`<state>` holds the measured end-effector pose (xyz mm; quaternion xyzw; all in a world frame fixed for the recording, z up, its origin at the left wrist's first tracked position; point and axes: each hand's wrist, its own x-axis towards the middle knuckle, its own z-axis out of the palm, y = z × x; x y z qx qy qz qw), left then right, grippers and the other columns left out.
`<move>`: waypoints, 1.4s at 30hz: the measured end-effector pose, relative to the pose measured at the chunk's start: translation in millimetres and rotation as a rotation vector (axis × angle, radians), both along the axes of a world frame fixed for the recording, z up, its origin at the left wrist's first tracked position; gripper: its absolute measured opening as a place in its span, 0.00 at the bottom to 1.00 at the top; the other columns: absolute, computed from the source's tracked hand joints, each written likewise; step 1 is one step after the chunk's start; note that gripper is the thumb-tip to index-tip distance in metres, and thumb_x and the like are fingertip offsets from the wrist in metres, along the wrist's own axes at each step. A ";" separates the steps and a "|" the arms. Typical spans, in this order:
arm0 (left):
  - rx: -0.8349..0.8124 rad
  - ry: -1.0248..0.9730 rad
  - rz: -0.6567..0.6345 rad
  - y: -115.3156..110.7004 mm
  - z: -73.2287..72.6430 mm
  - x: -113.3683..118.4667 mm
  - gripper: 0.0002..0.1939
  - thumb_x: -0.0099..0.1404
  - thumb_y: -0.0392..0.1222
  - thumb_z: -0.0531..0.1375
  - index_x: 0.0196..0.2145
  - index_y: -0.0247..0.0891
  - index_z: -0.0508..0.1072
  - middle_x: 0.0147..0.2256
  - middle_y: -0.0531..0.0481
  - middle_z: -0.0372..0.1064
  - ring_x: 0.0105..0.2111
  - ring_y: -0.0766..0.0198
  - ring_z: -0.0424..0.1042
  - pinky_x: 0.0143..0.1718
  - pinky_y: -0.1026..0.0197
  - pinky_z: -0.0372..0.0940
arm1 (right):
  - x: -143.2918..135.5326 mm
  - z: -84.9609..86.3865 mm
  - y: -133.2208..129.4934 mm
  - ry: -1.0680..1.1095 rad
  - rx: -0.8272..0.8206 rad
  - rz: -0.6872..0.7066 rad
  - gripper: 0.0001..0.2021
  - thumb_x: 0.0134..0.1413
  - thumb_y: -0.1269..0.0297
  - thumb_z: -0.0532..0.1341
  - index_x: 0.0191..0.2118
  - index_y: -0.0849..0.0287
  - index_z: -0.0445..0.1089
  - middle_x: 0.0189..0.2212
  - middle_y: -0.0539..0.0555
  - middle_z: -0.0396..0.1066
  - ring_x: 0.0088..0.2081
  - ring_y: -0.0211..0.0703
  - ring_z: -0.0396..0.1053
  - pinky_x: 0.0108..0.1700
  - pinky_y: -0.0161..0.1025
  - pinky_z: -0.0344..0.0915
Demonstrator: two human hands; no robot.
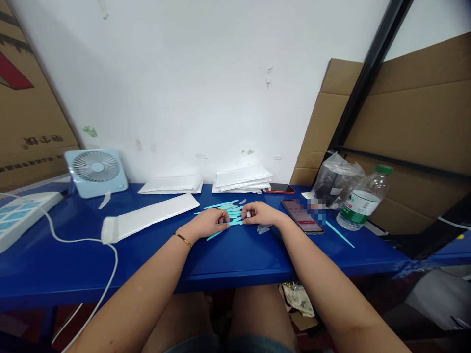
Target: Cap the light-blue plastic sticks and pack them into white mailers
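Note:
Several thin turquoise sticks (222,205) lie in a loose pile on the blue table (235,260). My left hand (209,223) is at the pile's left side, thumb and fingers pinched on a turquoise stick. Across from it, my right hand (258,214) has its fingers curled at the right end of the sticks, pinching a turquoise piece near its thumb tip. Small translucent pieces (263,229) rest beside and below the right hand. A long white padded envelope (150,215) lies left of my left hand.
Stacked white envelopes (243,177) and another pile (171,184) stand along the wall. A light blue fan (96,171) and white cable are left. Rightward are a phone (301,217), a single turquoise stick (340,234), a bottle (362,200) and a bagged cup (333,181).

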<state>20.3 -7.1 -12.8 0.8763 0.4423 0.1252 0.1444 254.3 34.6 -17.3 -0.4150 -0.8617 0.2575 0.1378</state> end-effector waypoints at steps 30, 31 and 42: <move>0.015 0.018 0.001 0.1 0.3 1.0 0.16 0.59 0.53 0.52 0.36 0.40 0.70 0.28 0.52 0.67 0.27 0.64 0.65 0.26 0.65 0.55 | -1.0 3.7 -4.2 0.001 0.020 0.000 0.11 0.41 0.62 0.64 0.34 0.60 0.72 0.25 0.48 0.65 0.25 0.33 0.61 0.26 0.30 0.57; 0.015 0.017 -0.001 0.2 0.1 1.0 0.16 0.59 0.53 0.52 0.36 0.40 0.70 0.28 0.52 0.67 0.27 0.64 0.65 0.26 0.65 0.55 | -1.1 4.0 -4.2 -0.003 0.020 -0.004 0.11 0.41 0.62 0.64 0.34 0.60 0.72 0.25 0.48 0.65 0.25 0.33 0.61 0.26 0.30 0.57; 0.026 0.016 -0.005 -0.6 0.4 0.9 0.16 0.59 0.53 0.52 0.36 0.41 0.70 0.28 0.52 0.67 0.28 0.64 0.65 0.26 0.65 0.55 | -1.5 5.3 -4.5 -0.013 0.021 -0.003 0.11 0.42 0.62 0.64 0.34 0.60 0.72 0.25 0.49 0.66 0.26 0.33 0.61 0.27 0.30 0.57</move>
